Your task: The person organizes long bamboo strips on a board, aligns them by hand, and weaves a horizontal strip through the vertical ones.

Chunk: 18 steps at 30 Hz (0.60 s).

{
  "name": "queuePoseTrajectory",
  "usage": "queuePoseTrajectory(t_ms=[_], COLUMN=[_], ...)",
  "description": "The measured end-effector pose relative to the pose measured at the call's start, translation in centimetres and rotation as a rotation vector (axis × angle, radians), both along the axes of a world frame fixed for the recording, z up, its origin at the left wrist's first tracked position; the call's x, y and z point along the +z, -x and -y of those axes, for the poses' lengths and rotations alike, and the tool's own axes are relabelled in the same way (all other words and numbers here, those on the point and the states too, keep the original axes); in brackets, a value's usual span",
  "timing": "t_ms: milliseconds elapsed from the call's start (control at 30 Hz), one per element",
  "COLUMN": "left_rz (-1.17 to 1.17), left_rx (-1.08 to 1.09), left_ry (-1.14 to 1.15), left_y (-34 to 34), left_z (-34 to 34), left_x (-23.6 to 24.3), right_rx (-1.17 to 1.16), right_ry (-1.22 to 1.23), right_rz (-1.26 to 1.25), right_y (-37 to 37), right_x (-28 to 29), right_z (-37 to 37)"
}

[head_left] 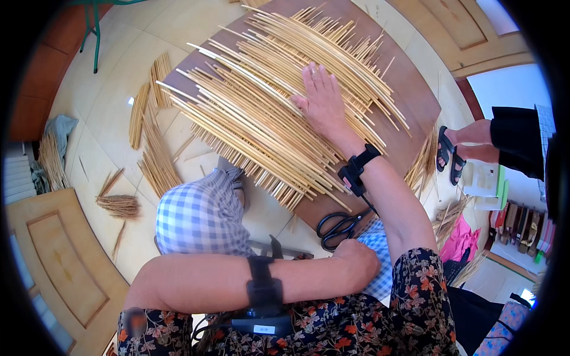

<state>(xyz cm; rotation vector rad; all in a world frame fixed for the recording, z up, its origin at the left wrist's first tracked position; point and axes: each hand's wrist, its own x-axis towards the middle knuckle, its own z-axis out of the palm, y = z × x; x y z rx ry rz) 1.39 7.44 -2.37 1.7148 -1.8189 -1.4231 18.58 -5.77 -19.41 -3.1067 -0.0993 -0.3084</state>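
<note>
1. Many straw-coloured stalks (pixel 255 118) to mind: lie in crossed layers on the brown tabletop (pixel 418 98), jut past its near-left edge; cannot tell whether tied together.
2. Rests right hand (pixel 322 101) on the upper layer, palm down, fingers spread, grasping nothing. Could roll the slim stalks apart and open gaps through uneven sideways pressure.
3. Holds left hand (pixel 357 264) clenched in a fist low over the lap; cannot tell whether empty.
4. Might lift or snap the overhanging ends by raising the left knee, just beside them under blue-and-white checked cloth (pixel 196 216).
5. Could snag stalk tips on the black right wrist strap (pixel 358 168) or its thin cable, dragging the layers askew.
6. Risks knocking the black-handled scissors (pixel 338 227), near the tabletop's near corner and the fist, with a careless swing of the left forearm.
7. Might crush the loose floor stalks (pixel 423 163) through a misplaced step, with another person's black sandals (pixel 443 151) so near.
</note>
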Motion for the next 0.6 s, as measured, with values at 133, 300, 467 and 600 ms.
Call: queuePoseTrajectory(t_ms=[133,300,467,600], left_rz=[0.036,0.024,0.051,0.061], left_rx=[0.022,0.159,0.142,0.111], left_ry=[0.010,0.168,0.122,0.097], left_y=[-0.2,0.3,0.1,-0.2], left_z=[-0.1,-0.7,-0.6,-0.4], left_x=[0.2,-1.3,-1.0,-1.0], right_rx=[-0.101,-0.184,-0.208,-0.199], right_ry=[0.032,0.049,0.022,-0.004], right_rz=[-0.021,-0.028,-0.023,-0.039], right_y=[-2.5,-4.7,-4.4,-4.0], right_x=[1.0,0.9,-1.0,-1.3], right_z=[3.0,6.3,6.3,5.7])
